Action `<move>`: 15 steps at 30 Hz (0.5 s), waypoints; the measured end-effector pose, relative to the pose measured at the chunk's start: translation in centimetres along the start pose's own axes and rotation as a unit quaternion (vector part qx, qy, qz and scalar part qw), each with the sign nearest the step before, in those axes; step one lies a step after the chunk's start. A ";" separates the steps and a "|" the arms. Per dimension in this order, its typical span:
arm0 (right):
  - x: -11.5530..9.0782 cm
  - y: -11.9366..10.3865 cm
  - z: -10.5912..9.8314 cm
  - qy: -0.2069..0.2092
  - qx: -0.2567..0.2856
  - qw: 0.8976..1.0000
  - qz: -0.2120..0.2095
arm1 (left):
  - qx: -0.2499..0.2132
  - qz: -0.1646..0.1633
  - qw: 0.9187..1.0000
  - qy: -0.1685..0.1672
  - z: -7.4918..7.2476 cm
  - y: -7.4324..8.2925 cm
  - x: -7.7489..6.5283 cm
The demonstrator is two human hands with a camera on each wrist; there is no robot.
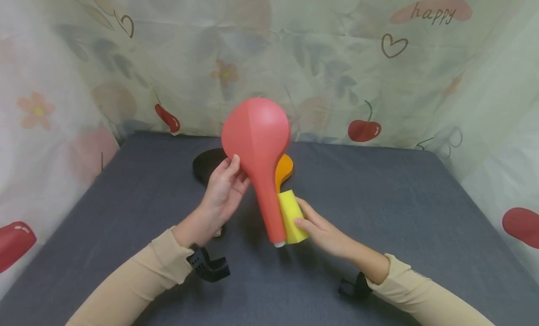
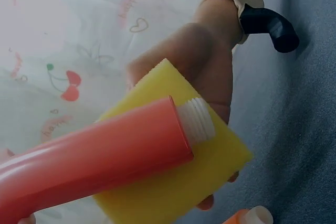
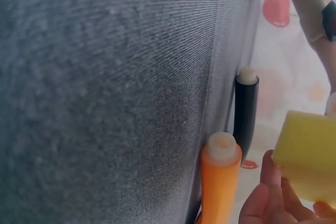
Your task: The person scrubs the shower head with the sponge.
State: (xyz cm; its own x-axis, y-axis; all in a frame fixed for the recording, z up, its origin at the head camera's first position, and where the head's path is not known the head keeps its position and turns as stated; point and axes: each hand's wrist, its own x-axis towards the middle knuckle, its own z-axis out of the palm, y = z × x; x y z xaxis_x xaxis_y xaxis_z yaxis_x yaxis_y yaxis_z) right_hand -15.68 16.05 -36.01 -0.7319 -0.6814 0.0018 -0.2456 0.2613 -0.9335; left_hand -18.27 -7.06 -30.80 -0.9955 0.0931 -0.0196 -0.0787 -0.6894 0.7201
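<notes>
A red handheld shower head [image 1: 262, 139] with a white threaded end is held up above the table, its round head uppermost. My left hand [image 1: 222, 190] grips it where the head narrows toward the handle. In my right hand [image 1: 326, 230] is a yellow sponge [image 1: 293, 218], pinched between thumb and fingers. The sponge [image 2: 163, 182] lies against the lower handle, beside the threaded end, in the left wrist view. Behind the red one, partly hidden, an orange shower head [image 1: 285, 168] and a black shower head [image 1: 207, 163] lie on the table.
A dark grey cloth covers the table [image 1: 379, 199]. Printed curtains [image 1: 316, 73] with cherries and flowers hang along the back and both sides. The right wrist view shows the white threaded ends of the orange shower head [image 3: 219, 182] and the black shower head [image 3: 245, 108].
</notes>
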 end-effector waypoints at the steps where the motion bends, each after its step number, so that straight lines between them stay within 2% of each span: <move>1: 0.0 0.0 0.0 -0.002 -0.001 1.000 0.002 | -0.001 0.003 1.000 0.000 0.1 0.1 0.0; 8: -0.2 0.1 0.2 -0.021 0.001 0.999 0.043 | -0.010 0.032 0.999 -0.006 0.4 0.7 0.1; 11: -0.2 0.0 0.2 -0.017 0.035 0.997 0.065 | -0.015 0.035 0.999 -0.005 0.4 0.8 0.1; 15: -0.1 -0.3 0.1 0.009 0.097 0.991 0.089 | -0.022 0.033 0.999 -0.003 0.4 0.8 0.1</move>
State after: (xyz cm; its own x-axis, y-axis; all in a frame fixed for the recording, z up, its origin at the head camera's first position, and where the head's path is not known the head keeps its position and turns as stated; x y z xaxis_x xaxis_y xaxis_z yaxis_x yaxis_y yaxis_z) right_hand -15.44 15.98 -35.80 -0.7644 -0.6234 -0.1647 0.0143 0.2390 -0.9709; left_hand -18.37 -7.31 -29.92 -0.9983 0.0494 0.0310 -0.0145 -0.7249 0.6887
